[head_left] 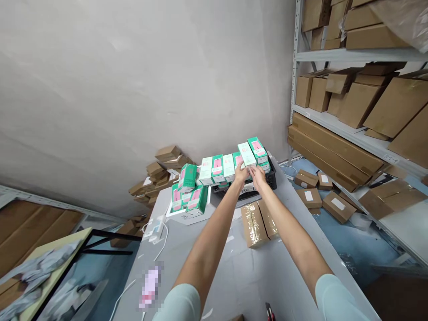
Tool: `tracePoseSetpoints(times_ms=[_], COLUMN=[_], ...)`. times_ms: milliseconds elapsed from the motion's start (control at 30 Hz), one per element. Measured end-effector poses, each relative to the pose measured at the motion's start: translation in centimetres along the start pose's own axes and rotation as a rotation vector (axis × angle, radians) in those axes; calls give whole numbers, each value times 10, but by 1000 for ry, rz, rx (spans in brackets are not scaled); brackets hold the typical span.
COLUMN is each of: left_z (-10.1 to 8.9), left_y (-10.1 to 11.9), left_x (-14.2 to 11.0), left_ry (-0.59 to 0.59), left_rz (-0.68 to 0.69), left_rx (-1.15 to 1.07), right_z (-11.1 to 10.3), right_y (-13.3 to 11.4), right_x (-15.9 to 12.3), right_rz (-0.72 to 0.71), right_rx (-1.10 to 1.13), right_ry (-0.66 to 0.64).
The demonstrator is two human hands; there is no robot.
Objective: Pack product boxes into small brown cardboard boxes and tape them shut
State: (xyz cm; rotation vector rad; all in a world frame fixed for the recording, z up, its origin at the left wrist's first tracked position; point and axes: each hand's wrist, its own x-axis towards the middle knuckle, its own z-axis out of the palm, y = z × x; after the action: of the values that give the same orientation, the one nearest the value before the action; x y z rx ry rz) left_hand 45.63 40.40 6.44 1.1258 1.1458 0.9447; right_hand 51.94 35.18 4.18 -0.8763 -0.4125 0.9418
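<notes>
My left hand (pixel 240 174) and my right hand (pixel 257 175) meet at the near end of a small white box (pixel 246 154) with pink print. Their fingers are closed around that end, though part of the grip is hidden. The white box rests in a row of green and white boxes, with a green box (pixel 257 149) just to its right. Under the right part of the row is a black plastic crate (pixel 271 179). To the left, more green boxes (pixel 188 177) stand in and above a white bin (pixel 190 217).
Two taped cardboard boxes (pixel 253 225) lie on the grey table (pixel 234 276) below my wrists. A box cutter (pixel 269 311) is at the near edge, a power strip (pixel 155 229) at the left. Cartons crowd the shelves (pixel 351 122) and blue floor at right.
</notes>
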Motion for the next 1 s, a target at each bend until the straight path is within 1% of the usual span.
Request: tracePoseSetpoints(times_ms=[67, 133, 167, 200, 233, 267, 300, 333, 367, 467, 533, 600, 633, 667, 733, 800, 867, 933, 1000], left_z=[3, -4, -13, -26, -44, -68, -96, -127, -160, -264, -327, -382, -405, -425, -456, -475, -486, -493, -500], left_y=[3, 3, -1, -8, -19, -34, -51, -70, -90, -144, -170, -191, -201, -211, -229, -245, -256, -263, -268], left_x=[-1, -12, -22, -37, -55, -78, -103, -132, -163, -263, -326, -380, -402, -421, -449, -466, -471, -467, -455], left_ry=[18, 39, 48, 53, 57, 59, 51, 65, 105, 289, 408, 503, 531, 535, 461, 319, 179, 79, 12], left_rz=[22, 51, 63, 81, 102, 120, 184, 221, 219, 112, 41, -58, -132, -220, -399, -534, -597, -584, -505], left_rx=[4, 1, -7, -12, -13, -13, 21, 62, 104, 263, 387, 501, 556, 611, 746, 890, 995, 1030, 1008], right_z=[-2, -10, -16, -24, -35, -47, -61, -77, -92, -132, -145, -145, -141, -135, -120, -104, -88, -73, -60], right_y=[-2, -4, -3, 1, 6, 14, 23, 34, 45, 71, 81, 91, 96, 101, 111, 118, 122, 123, 124], right_x=[-2, -10, -19, -32, -49, -71, -97, -128, -161, -272, -341, -400, -425, -447, -483, -510, -531, -547, -561], right_rz=[95, 176, 209, 234, 249, 260, 269, 286, 325, 505, 589, 632, 644, 649, 646, 635, 612, 566, 510], right_rx=[28, 39, 45, 53, 61, 66, 61, 39, -2, -185, -316, -430, -474, -511, -575, -643, -723, -804, -875], right_ry=[87, 144, 160, 170, 165, 145, 115, 59, 15, -61, -84, -106, -128, -155, -222, -293, -336, -331, -290])
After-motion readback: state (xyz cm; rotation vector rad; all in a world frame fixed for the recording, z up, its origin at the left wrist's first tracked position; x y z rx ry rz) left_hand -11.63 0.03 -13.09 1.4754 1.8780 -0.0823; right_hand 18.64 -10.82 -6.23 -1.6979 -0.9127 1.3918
